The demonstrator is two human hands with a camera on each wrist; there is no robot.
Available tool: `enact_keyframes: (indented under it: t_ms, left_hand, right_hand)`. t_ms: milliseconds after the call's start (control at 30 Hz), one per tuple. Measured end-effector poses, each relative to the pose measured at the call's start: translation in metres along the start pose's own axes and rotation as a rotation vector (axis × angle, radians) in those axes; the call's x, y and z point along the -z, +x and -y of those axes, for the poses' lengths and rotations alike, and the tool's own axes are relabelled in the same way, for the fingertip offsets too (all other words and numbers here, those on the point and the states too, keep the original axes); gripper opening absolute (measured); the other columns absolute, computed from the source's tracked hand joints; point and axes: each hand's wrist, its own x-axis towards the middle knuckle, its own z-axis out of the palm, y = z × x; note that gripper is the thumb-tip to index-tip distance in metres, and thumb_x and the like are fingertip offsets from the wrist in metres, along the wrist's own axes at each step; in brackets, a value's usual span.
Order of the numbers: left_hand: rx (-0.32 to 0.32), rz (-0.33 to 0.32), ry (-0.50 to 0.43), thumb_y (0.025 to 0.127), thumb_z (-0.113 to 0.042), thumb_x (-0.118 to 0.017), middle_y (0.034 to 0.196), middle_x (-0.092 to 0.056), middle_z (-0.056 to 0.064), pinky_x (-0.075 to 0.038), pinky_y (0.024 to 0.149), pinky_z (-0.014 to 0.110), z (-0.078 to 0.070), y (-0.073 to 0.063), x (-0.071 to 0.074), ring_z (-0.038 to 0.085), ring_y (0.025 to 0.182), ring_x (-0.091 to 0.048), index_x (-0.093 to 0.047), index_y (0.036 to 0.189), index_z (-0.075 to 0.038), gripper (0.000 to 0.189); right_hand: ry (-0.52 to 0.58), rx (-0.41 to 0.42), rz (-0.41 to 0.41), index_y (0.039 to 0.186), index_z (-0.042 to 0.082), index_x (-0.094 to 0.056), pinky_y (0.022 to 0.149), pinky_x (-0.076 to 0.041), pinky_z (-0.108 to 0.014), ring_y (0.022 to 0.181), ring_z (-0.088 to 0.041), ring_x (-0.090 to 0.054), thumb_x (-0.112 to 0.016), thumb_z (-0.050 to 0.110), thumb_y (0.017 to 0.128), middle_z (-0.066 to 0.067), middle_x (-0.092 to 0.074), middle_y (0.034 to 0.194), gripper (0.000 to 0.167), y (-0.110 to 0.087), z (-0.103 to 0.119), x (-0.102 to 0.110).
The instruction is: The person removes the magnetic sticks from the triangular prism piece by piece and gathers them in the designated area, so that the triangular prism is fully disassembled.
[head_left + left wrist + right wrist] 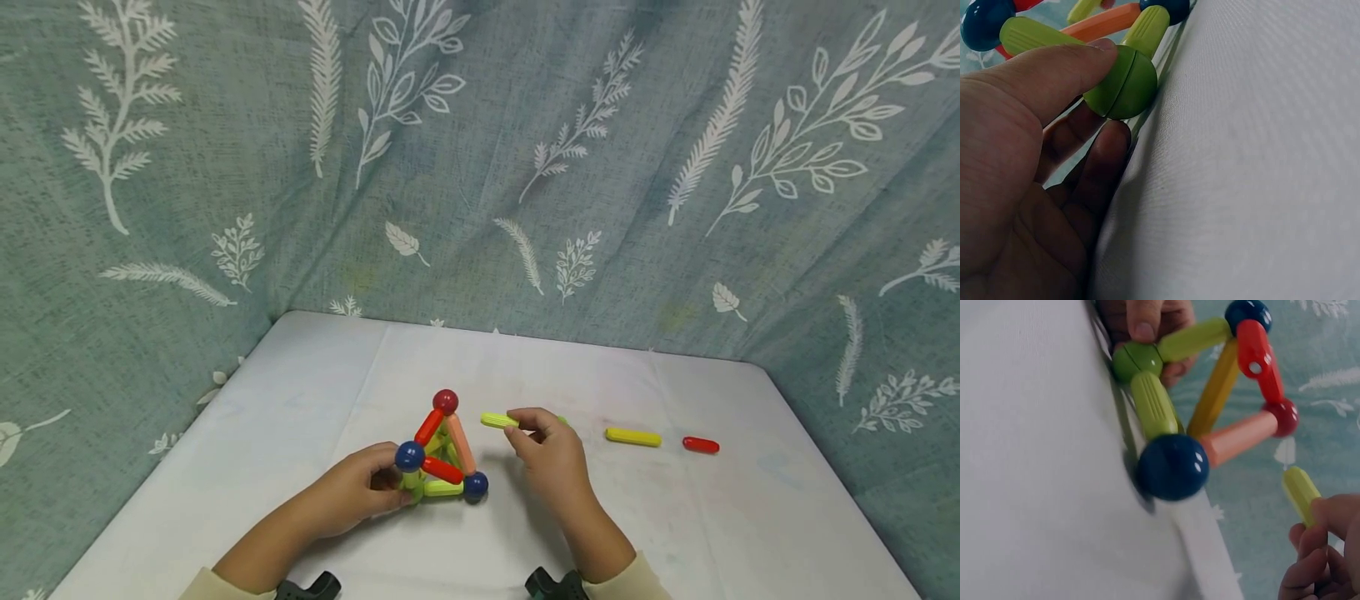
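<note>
A frame of magnetic rods and balls stands on the table, with a dark red ball point(446, 402) at its top. It has blue balls, one point(476, 486) at its lower right corner, and red, orange, yellow and yellow-green rods. My left hand point(367, 483) pinches the green ball point(1125, 84) at a bottom corner, thumb over it and fingers beneath. My right hand point(551, 454) holds a short yellow-green rod point(1302, 494) between thumb and fingers. That rod points left toward the frame, apart from it, and a little lower than the dark red ball in the head view.
On the white table point(750, 517), a yellow rod point(633, 437) and a short red rod point(701, 445) lie to the right. A bit of a green piece point(563, 420) shows behind my right hand. A leaf-patterned curtain point(480, 208) hangs along the back and sides.
</note>
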Motion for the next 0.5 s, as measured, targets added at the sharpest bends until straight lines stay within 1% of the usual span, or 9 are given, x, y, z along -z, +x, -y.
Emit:
enact_keyframes:
  t_ms: [100, 267, 400, 500]
  left_hand:
    - [0.0, -0.002, 0.002, 0.088, -0.031, -0.085, 0.1, -0.063, -0.005, -0.053, 0.079, 0.027, 0.001, 0.0, 0.0, 0.016, 0.091, -0.06, -0.071, 0.106, -0.036, 0.024]
    - [-0.007, 0.0, -0.004, 0.088, -0.031, -0.085, 0.1, -0.063, -0.005, -0.053, 0.079, 0.027, 0.001, 0.0, -0.001, 0.016, 0.09, -0.06, -0.071, 0.107, -0.036, 0.025]
    - [-0.001, -0.001, 0.001, 0.087, -0.031, -0.086, 0.1, -0.063, -0.005, -0.053, 0.078, 0.027, 0.0, 0.001, -0.001, 0.016, 0.09, -0.06, -0.071, 0.108, -0.036, 0.025]
    - [0.005, 0.0, 0.001, 0.087, -0.031, -0.086, 0.1, -0.063, -0.005, -0.053, 0.078, 0.027, -0.001, 0.002, 0.0, 0.016, 0.09, -0.06, -0.071, 0.108, -0.036, 0.026]
  right_hand:
    - [0.012, -0.003, 0.007, 0.111, 0.026, -0.078, 0.057, -0.048, -0.025, 0.08, -0.019, -0.058, -0.079, 0.019, 0.094, 0.002, -0.071, 0.107, 0.018, 0.001, -0.005, 0.009]
    - [-0.003, -0.022, 0.004, 0.112, 0.026, -0.077, 0.061, -0.051, -0.024, 0.084, -0.019, -0.06, -0.079, 0.018, 0.095, 0.001, -0.07, 0.106, 0.019, 0.002, -0.017, 0.025]
    - [-0.011, -0.025, 0.0, 0.113, 0.024, -0.077, 0.061, -0.051, -0.025, 0.082, -0.018, -0.062, -0.079, 0.018, 0.095, 0.0, -0.071, 0.106, 0.02, 0.002, -0.026, 0.04]
    - [-0.025, -0.043, -0.007, 0.115, 0.024, -0.077, 0.06, -0.05, -0.025, 0.081, -0.019, -0.061, -0.079, 0.018, 0.094, 0.0, -0.072, 0.11, 0.021, 0.002, -0.031, 0.051]
